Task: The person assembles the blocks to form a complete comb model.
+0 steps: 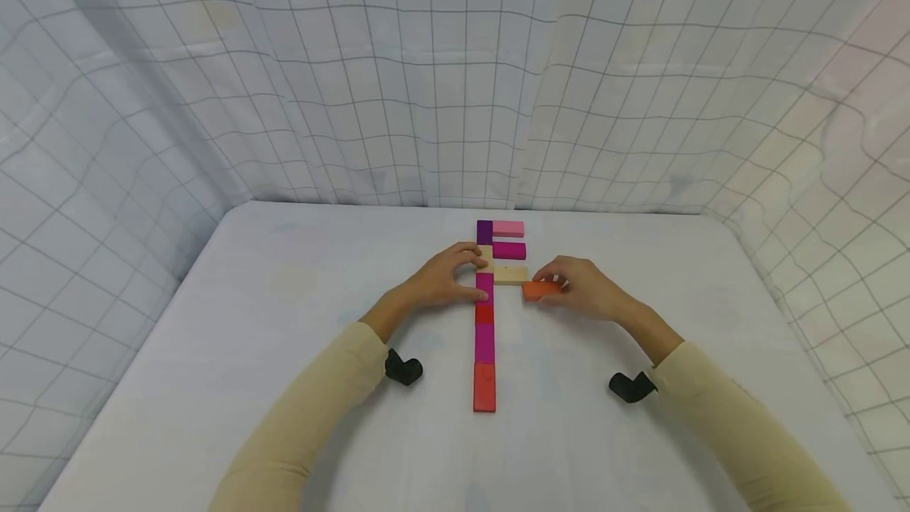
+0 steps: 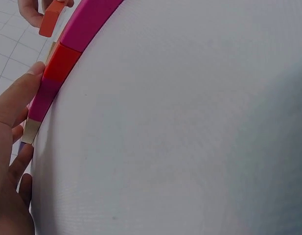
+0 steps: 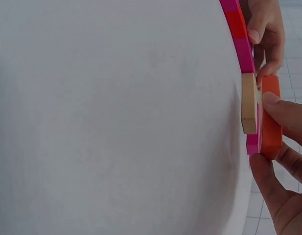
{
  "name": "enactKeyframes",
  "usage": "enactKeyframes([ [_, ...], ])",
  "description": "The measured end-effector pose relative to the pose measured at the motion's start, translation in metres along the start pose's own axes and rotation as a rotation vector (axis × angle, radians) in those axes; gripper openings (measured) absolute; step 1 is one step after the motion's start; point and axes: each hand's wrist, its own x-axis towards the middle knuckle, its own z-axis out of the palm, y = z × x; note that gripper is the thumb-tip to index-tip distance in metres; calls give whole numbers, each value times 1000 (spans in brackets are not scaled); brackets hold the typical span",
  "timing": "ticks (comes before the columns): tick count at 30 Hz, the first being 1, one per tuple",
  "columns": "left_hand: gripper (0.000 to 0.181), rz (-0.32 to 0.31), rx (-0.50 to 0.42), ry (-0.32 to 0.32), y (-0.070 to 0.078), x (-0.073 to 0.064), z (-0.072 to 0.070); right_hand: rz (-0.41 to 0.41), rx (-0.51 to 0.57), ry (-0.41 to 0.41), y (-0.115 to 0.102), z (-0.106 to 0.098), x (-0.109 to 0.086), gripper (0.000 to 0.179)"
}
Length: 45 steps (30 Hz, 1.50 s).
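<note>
A straight column of flat coloured blocks runs down the table: dark purple block (image 1: 484,231) at the far end, then tan, magenta, red, magenta (image 1: 485,344) and a red block (image 1: 485,387) nearest me. My left hand (image 1: 442,276) touches the column from its left side, fingers on the tan block, thumb by the magenta one. Branching right from the column are a pink block (image 1: 508,229), a magenta block (image 1: 509,250) and a tan block (image 1: 510,276). My right hand (image 1: 588,289) pinches an orange block (image 3: 271,122) between thumb and fingers, held near the tan branch's right end.
The blocks lie on a white-covered table (image 1: 284,385). White curtains (image 1: 426,101) with a dark grid enclose its back and sides. A black wrist piece (image 1: 404,370) sits at the left sleeve, and another black piece (image 1: 631,388) at the right sleeve.
</note>
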Motion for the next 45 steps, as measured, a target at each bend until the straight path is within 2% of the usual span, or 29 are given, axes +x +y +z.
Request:
enactKeyframes([
  [7, 58, -2, -9, 8, 1, -1, -1, -1, 0, 4, -12, 12, 1, 35],
  [21, 57, 13, -17, 16, 0, -2, -2, 7, -117, 13, -30, 26, 16, 34],
  [26, 57, 12, -23, 21, -1, -2, -1, 11, -170, -10, -33, 31, 19, 36],
  [31, 58, 14, -20, 22, -1, -1, 1, 6, -208, -20, -30, 30, 17, 36],
  [39, 59, 12, -7, 19, -1, -1, 0, 31, -196, -14, -31, 29, 17, 34],
  [45, 57, 29, -18, 27, -3, -1, 1, 18, -204, 5, -35, 30, 18, 32],
])
